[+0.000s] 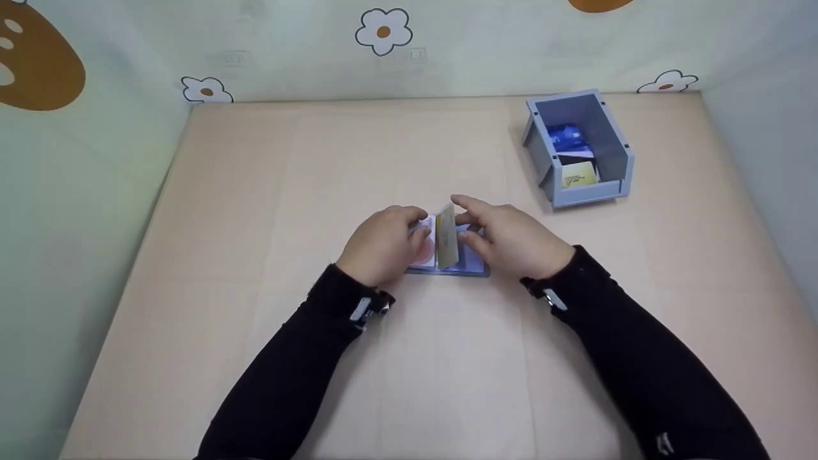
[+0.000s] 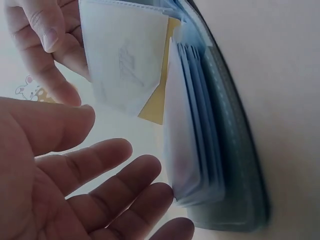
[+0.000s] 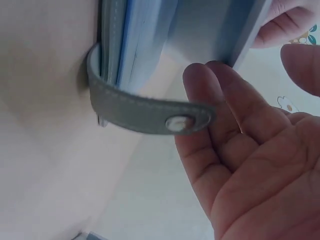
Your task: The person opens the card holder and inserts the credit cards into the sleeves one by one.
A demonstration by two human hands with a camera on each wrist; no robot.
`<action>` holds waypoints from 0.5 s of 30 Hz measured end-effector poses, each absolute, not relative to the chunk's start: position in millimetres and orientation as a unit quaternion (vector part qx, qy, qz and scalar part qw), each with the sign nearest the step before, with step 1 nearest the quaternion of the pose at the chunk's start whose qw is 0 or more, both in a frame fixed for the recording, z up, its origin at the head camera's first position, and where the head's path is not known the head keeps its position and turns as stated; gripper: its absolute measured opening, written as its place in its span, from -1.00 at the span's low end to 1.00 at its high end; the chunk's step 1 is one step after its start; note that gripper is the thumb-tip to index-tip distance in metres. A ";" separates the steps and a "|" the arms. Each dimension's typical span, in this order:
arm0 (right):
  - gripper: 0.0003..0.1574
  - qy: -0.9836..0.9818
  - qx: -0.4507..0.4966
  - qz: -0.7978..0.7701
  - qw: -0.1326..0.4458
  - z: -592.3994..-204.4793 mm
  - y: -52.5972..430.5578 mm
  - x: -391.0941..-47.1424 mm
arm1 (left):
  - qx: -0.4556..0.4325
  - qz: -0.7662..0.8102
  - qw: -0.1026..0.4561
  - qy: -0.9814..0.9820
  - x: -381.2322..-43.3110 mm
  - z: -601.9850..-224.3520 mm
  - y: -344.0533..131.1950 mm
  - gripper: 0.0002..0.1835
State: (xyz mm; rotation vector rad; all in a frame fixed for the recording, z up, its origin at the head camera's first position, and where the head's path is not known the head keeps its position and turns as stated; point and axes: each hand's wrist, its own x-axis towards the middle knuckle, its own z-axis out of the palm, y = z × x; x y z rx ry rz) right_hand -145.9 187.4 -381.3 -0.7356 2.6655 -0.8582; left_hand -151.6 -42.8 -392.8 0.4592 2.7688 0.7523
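A grey-blue card holder (image 1: 474,274) lies spread on the table between both hands, several clear sleeves (image 2: 187,150) fanned inside it. One sleeve (image 2: 125,60) stands up from the middle, and a gold card (image 2: 156,102) shows along its edge. My left hand (image 1: 385,246) is over the left pages, fingers loosely bent with nothing gripped, fingertips right at the sleeves' edges. On the other side, my right hand (image 1: 514,239) has its fingers extended, fingertips against the raised sleeve. A strap (image 3: 145,114) with a metal snap sticks out from the holder beside the right fingers.
A grey-blue open-front bin (image 1: 585,191) stands at the back right of the table, with a blue card (image 1: 567,137) and a yellow card (image 1: 578,174) among those inside. Behind the table rises a wall with a flower print (image 1: 383,32).
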 end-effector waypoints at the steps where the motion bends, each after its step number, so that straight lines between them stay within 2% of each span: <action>1: -0.19 0.913 -0.255 -0.293 0.125 -381.5 186.5 -144.8 | 0.157 0.258 0.117 0.946 -152.0 -393.1 -42.9 -0.57; 15: -0.08 0.907 -0.285 -0.280 0.135 -390.9 176.5 -136.9 | 0.149 0.283 0.116 0.940 -153.7 -393.9 -42.6 -0.53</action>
